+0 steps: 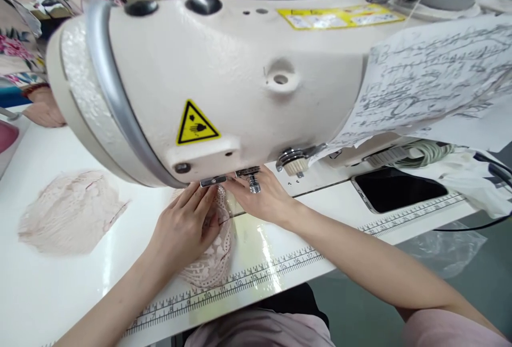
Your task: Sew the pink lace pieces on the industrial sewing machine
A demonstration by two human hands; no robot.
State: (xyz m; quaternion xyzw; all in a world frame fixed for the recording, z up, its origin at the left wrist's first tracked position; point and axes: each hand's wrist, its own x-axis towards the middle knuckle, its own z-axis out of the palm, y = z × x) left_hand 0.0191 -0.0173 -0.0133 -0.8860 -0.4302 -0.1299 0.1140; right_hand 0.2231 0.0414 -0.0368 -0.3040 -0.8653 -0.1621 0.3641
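Pink lace (212, 269) on white ruler-edged table (132, 224), grey floor (360, 315) below

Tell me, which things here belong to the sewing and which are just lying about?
Part of the work:
sewing machine
pink lace, under the left hand
right hand, partly hidden by the machine
perhaps the pale pink fabric at left

Seemingly just lying about:
phone, screen dark
coil of greenish cord
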